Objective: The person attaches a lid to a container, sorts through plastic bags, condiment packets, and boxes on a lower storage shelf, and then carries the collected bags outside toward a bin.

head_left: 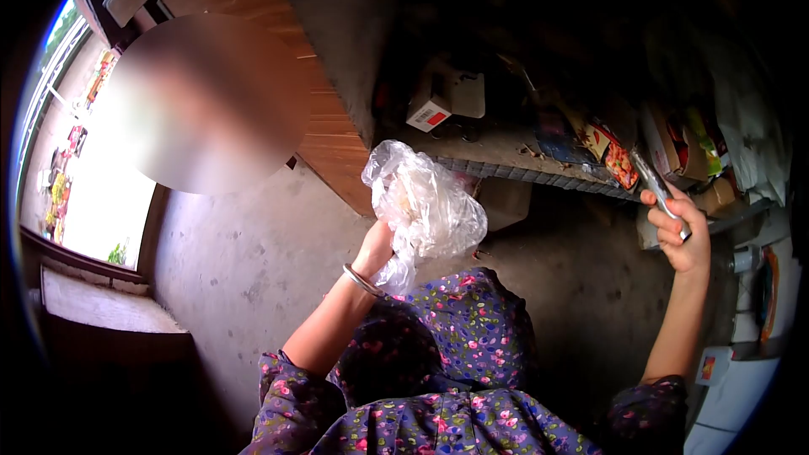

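L hand (381,248) has a clear bag (438,206) in its grip; R hand (684,232) holds a long shiny thing (656,183) nr the counter (493,150).

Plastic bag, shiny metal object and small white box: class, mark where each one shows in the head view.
Plastic bag (432,209), head view: its crumpled middle.
Shiny metal object (652,179), head view: its bare upper length.
Small white box (428,115), head view: its labelled end.
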`<action>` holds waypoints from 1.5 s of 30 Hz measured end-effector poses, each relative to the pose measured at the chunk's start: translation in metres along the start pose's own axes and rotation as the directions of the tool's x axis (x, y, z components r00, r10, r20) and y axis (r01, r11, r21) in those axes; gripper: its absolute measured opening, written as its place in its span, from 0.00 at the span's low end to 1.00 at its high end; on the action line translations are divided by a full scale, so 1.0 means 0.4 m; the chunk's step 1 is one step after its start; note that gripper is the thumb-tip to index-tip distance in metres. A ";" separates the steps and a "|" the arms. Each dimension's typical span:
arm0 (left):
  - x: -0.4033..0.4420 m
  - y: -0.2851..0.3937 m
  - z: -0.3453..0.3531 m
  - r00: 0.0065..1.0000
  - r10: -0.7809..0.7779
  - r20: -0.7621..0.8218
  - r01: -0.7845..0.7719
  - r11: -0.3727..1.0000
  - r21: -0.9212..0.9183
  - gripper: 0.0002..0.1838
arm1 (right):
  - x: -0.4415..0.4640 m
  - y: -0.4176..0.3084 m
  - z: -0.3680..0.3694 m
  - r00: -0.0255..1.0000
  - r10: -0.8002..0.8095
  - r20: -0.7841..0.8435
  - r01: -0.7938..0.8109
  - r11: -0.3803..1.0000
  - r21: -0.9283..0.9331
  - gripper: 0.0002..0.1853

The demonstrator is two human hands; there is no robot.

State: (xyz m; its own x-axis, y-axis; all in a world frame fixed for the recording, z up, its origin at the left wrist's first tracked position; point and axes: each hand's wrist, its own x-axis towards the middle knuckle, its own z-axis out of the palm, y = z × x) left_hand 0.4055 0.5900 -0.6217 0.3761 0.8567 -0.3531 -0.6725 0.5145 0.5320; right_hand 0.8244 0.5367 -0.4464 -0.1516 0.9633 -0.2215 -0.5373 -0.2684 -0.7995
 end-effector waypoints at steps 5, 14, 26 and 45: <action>-0.013 -0.005 0.001 1.000 0.023 -0.016 -0.022 0.999 0.036 0.22 | 0.050 0.108 0.149 0.985 -0.061 0.160 0.049 0.995 0.081 0.29; -0.077 -0.001 0.030 0.997 0.031 -0.070 -0.031 1.000 0.000 0.21 | 0.415 0.291 0.444 0.902 -0.069 0.427 -0.071 0.950 0.304 0.07; -0.157 0.017 -0.047 0.980 0.166 -0.110 -0.154 0.982 0.107 0.24 | 0.861 0.429 0.568 0.890 -0.383 0.245 0.358 0.923 0.143 0.12; -0.127 -0.007 -0.051 0.988 0.118 -0.100 -0.102 0.983 0.155 0.24 | 0.693 -0.086 -0.179 0.799 -0.590 -0.113 -0.420 -0.414 -0.807 0.21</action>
State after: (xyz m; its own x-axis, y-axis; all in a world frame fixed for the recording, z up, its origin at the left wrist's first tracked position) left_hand 0.3751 0.5445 -0.6210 0.2287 0.9035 -0.3625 -0.6001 0.4241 0.6782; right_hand 0.8604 0.8130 -0.5201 0.2896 0.9287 0.2318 0.9562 -0.2915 -0.0266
